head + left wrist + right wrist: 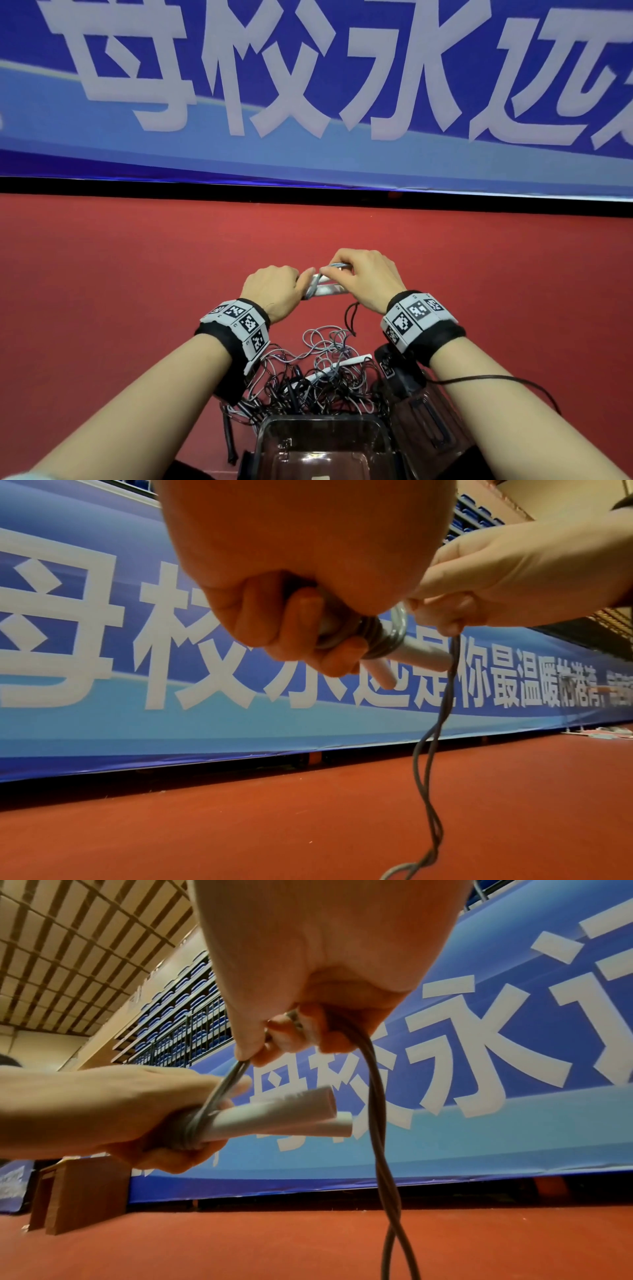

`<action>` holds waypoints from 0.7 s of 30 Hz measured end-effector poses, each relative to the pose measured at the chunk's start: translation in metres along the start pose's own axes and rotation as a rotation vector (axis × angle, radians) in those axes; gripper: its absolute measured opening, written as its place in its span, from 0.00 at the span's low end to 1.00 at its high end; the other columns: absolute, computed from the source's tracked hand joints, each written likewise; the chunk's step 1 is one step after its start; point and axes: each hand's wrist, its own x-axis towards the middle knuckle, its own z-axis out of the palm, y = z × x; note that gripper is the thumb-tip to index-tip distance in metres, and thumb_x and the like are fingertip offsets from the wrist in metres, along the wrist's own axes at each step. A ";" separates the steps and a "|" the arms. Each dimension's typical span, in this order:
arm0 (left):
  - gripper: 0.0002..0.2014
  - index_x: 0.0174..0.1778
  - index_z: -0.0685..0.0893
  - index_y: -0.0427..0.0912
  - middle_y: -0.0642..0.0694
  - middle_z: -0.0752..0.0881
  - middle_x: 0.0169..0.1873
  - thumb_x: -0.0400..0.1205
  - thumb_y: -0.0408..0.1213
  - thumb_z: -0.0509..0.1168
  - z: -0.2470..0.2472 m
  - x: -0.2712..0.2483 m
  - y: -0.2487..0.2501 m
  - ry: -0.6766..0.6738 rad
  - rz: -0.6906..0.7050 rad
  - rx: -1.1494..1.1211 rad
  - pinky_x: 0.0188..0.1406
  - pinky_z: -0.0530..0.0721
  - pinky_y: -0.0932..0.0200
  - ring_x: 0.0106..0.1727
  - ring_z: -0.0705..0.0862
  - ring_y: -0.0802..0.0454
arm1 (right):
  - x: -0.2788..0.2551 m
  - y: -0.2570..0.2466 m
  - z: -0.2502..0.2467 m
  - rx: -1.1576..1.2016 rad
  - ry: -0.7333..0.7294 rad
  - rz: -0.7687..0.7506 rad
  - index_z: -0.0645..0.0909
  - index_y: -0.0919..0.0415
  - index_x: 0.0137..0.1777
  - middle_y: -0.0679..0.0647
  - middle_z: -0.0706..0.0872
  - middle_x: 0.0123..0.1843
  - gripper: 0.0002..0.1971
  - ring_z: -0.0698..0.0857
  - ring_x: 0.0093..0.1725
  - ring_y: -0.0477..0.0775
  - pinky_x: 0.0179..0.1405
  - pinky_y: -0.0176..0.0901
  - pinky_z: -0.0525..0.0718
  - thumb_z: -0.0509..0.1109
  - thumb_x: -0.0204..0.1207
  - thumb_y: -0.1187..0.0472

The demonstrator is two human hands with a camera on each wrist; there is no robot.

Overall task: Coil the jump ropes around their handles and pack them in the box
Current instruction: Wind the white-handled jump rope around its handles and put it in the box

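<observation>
L hand (113, 1115) grips two white handles (284, 1115) w/ grey rope (377, 1123) wound round; R hand (308, 988) pinches the rope just beside, above clear box (322, 442)

A red floor (137, 291) carried everything. On it lay a tangle of grey and black jump ropes (318, 380) with a clear plastic box (322, 442) just beside it, nearer the person. A brown wooden block (78, 1194) stood further off by the blue banner (479, 1137).

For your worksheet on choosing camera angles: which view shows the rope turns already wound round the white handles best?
The right wrist view: the grey rope turns sit unobstructed round both white handles, beside the left hand. The left wrist view shows them partly behind fingers. The head view shows them small, between the two hands.
</observation>
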 end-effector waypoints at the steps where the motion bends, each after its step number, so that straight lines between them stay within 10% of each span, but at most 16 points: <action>1: 0.32 0.35 0.82 0.46 0.47 0.82 0.29 0.87 0.61 0.41 -0.002 -0.002 0.002 -0.015 0.031 -0.050 0.37 0.73 0.54 0.35 0.81 0.43 | 0.001 0.003 -0.001 0.011 0.002 0.005 0.82 0.46 0.41 0.42 0.79 0.29 0.12 0.79 0.35 0.47 0.36 0.43 0.69 0.68 0.77 0.40; 7: 0.34 0.27 0.70 0.45 0.50 0.73 0.21 0.75 0.76 0.51 -0.011 -0.015 0.016 -0.127 0.242 -0.052 0.26 0.66 0.55 0.24 0.71 0.50 | 0.001 0.016 -0.004 0.240 -0.053 0.058 0.77 0.49 0.45 0.45 0.81 0.30 0.17 0.78 0.30 0.43 0.35 0.45 0.76 0.79 0.67 0.43; 12: 0.31 0.29 0.73 0.43 0.48 0.74 0.22 0.81 0.69 0.54 -0.012 -0.018 0.023 -0.108 0.345 -0.107 0.26 0.64 0.53 0.24 0.71 0.48 | 0.005 0.023 -0.010 0.455 -0.233 0.137 0.82 0.52 0.44 0.45 0.79 0.29 0.11 0.73 0.25 0.42 0.28 0.36 0.72 0.80 0.70 0.50; 21: 0.11 0.38 0.79 0.55 0.50 0.82 0.24 0.82 0.51 0.55 -0.012 -0.018 0.021 -0.026 0.242 -0.658 0.29 0.79 0.48 0.25 0.78 0.49 | -0.002 0.028 -0.014 1.290 -0.337 0.660 0.83 0.63 0.42 0.59 0.87 0.34 0.38 0.83 0.32 0.55 0.36 0.42 0.80 0.47 0.80 0.29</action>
